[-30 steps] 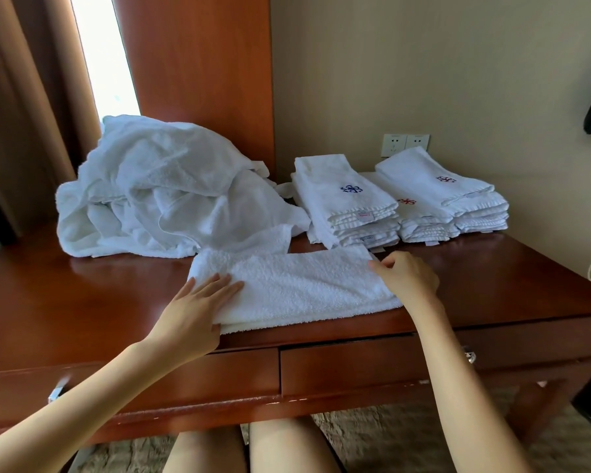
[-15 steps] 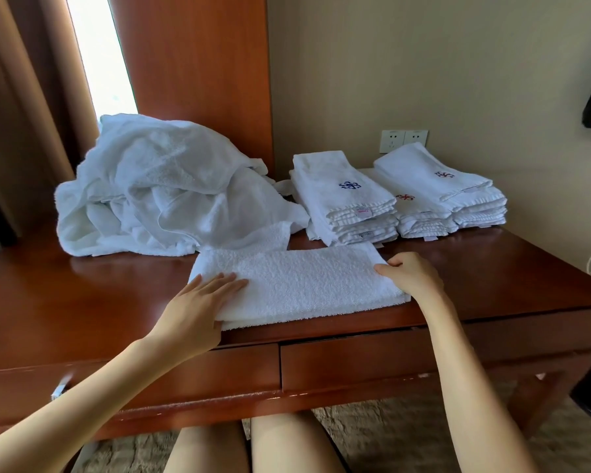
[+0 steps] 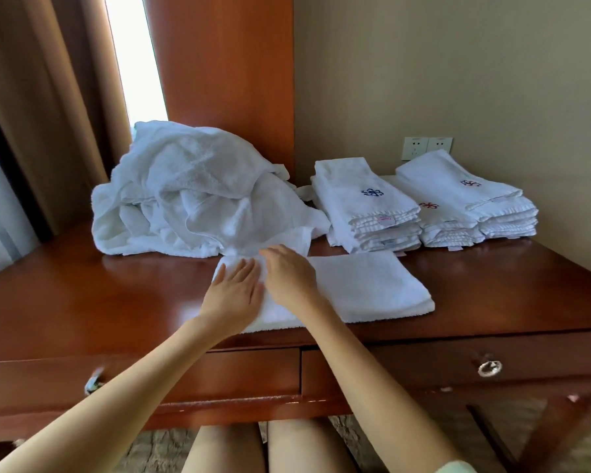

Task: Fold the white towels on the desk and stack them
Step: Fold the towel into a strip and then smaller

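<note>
The towel point(image 3: 362, 285) lies along the bench's point(image 3: 82, 302) front edge, long axis left to right, most of it stretching right of both hands. The left hand point(image 3: 234, 295) presses flat, fingers straight, on its left end. The right hand point(image 3: 289, 276) reaches that end's far corner; I cannot tell whether it pinches. Behind are a loose pile point(image 3: 191, 199) and folded stacks point(image 3: 365, 203) by a beige wall.

Single head-worn view, looking forward and down, close over the desk point(image 3: 65, 302) front edge
</note>
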Demonstrator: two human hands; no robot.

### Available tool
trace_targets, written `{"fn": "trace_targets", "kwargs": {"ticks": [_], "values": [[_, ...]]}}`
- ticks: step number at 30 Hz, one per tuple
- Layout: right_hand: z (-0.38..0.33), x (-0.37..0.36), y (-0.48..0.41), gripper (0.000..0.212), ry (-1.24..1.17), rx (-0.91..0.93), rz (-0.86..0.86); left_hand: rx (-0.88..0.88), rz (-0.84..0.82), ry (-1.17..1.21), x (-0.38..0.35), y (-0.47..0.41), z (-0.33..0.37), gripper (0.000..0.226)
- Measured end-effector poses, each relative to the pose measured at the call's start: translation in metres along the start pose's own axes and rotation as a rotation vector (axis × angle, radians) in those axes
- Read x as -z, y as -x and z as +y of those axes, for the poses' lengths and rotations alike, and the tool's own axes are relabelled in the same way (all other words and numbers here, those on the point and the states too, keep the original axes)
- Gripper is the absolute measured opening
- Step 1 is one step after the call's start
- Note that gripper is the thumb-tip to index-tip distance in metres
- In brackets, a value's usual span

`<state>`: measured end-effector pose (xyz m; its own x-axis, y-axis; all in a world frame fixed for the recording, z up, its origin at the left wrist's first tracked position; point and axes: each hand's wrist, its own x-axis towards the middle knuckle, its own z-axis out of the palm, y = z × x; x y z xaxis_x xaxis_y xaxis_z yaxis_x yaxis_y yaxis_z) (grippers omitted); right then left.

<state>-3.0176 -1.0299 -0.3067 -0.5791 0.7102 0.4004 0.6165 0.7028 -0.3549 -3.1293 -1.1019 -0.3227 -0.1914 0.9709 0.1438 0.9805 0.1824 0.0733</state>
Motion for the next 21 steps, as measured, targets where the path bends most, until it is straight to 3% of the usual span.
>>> {"fn": "trace_targets", "kwargs": {"ticks": [3,8,15,19,21], "values": [[0.005,-0.019,0.001,0.043,0.091,0.010,-0.117,-0.009,0.008,-0.016,-0.005,0.000,-0.004,0.052],[0.069,0.006,0.016,0.052,0.169,-0.188,-0.177,-0.001,0.019,0.000,-0.007,-0.001,-0.005,0.053],[0.139,0.053,0.042,0.059,0.227,-0.484,-0.127,0.022,0.049,0.122,-0.008,-0.003,-0.006,0.053],[0.140,0.065,0.041,0.072,0.182,-0.653,-0.093,0.279,0.038,0.448,0.002,-0.003,-0.014,0.070],[0.150,0.081,0.039,0.077,0.177,-0.714,-0.135,0.433,0.034,0.437,0.007,0.000,-0.027,0.075]]}}
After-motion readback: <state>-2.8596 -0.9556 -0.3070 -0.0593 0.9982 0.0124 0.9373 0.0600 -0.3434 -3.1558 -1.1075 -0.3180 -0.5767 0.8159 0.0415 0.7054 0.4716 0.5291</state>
